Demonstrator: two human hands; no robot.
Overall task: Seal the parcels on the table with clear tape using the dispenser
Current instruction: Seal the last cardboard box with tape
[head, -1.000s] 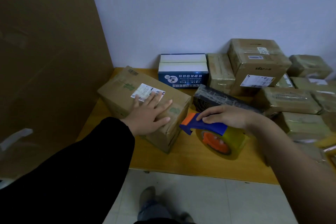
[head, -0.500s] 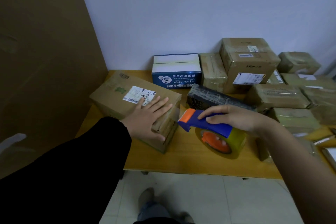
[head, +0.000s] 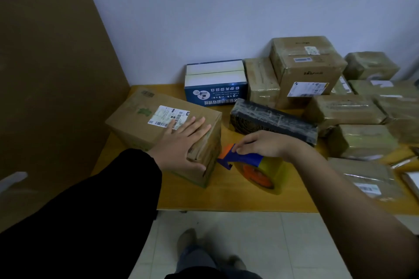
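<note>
While the left grip (head: 181,146) lies flat on the barcode-labelled carton (head: 133,124), right grip (head: 266,145) clamps the dispenser (head: 248,158).

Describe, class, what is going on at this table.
A person's left hand presses flat on a labelled cardboard box, steadying it. The right hand grips the tape dispenser, its blue nose close beside the box's end face. More wrapped parcels crowd the right side of the table.
</note>
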